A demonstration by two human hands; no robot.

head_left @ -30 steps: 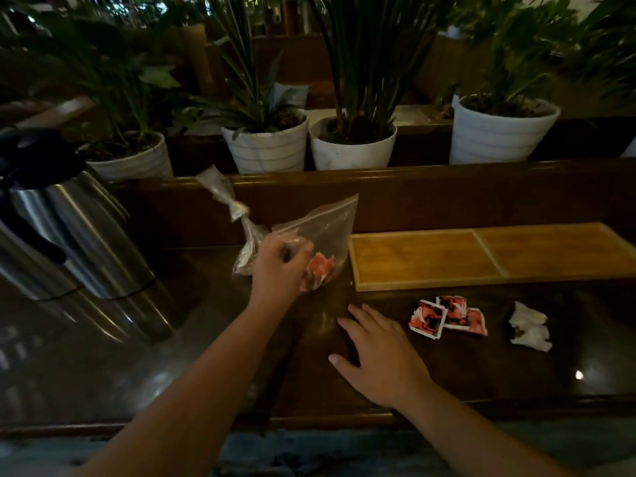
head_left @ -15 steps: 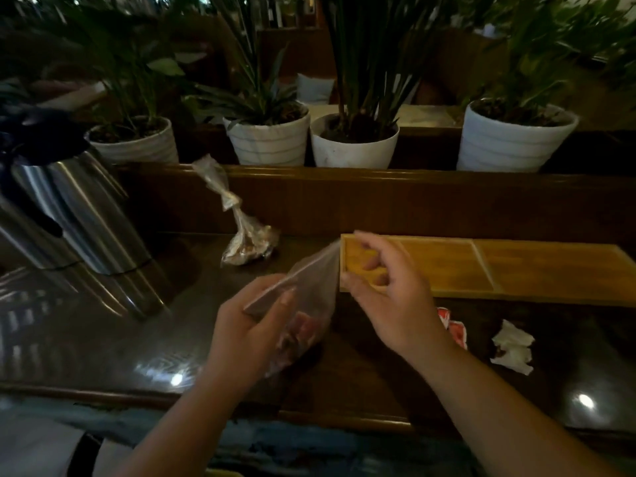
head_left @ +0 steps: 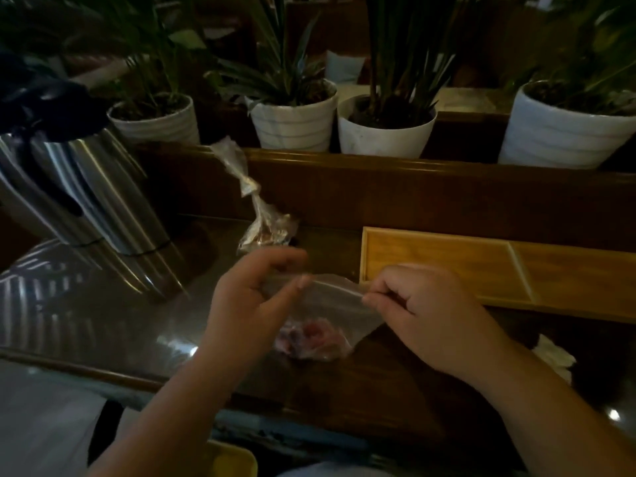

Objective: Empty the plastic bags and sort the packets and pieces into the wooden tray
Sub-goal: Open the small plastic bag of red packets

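Observation:
A clear zip bag (head_left: 327,304) with reddish packets (head_left: 309,339) at its bottom hangs between my hands above the dark table. My left hand (head_left: 251,304) pinches its top edge on the left, my right hand (head_left: 423,311) pinches the same edge on the right. A second, knotted plastic bag (head_left: 261,225) leans against the wooden ledge behind my left hand. The two-compartment wooden tray (head_left: 447,256) lies to the right, just beyond my right hand, both compartments bare. White crumpled pieces (head_left: 554,352) lie at the right, partly hidden by my right forearm.
A steel thermos jug (head_left: 79,197) stands at the left on the glossy table (head_left: 103,315). White plant pots (head_left: 385,132) line the raised ledge behind. A yellow object (head_left: 230,459) shows at the bottom edge, below the table.
The zip bag has come from beside the knotted bag toward me. My right hand left the table and took the bag's top edge; both hands now stretch that edge sideways.

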